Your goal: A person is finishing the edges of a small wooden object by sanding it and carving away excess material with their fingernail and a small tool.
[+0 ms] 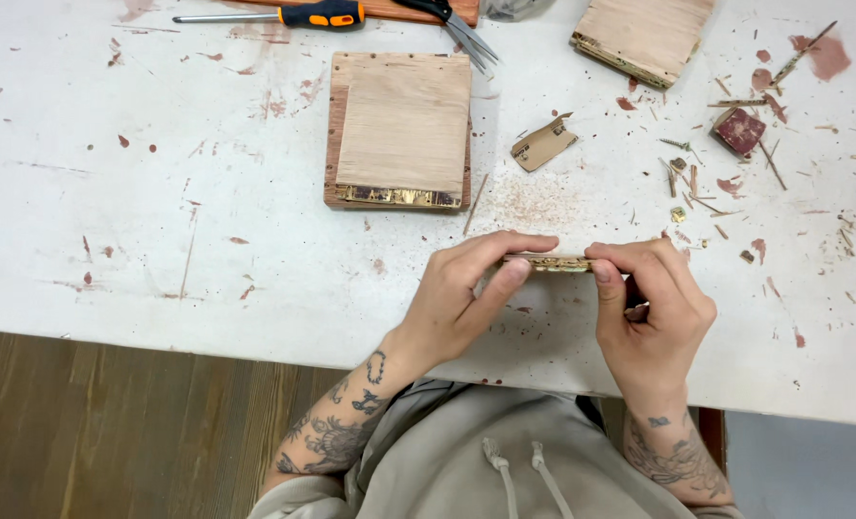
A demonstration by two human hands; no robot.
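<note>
The left hand (pixel 466 288) and right hand (pixel 649 303) pinch one thin wooden strip (pixel 548 262) between thumbs and fingers, edge-on above the white table (pixel 159 221). Beyond lie two plywood blocks (pixel 401 130) (pixel 644 37), one screwdriver (pixel 284 15) and one cardboard scrap (pixel 543 144).

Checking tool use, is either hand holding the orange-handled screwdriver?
No, the orange-handled screwdriver lies untouched at the table's far edge while both hands pinch a thin wooden strip.
</note>
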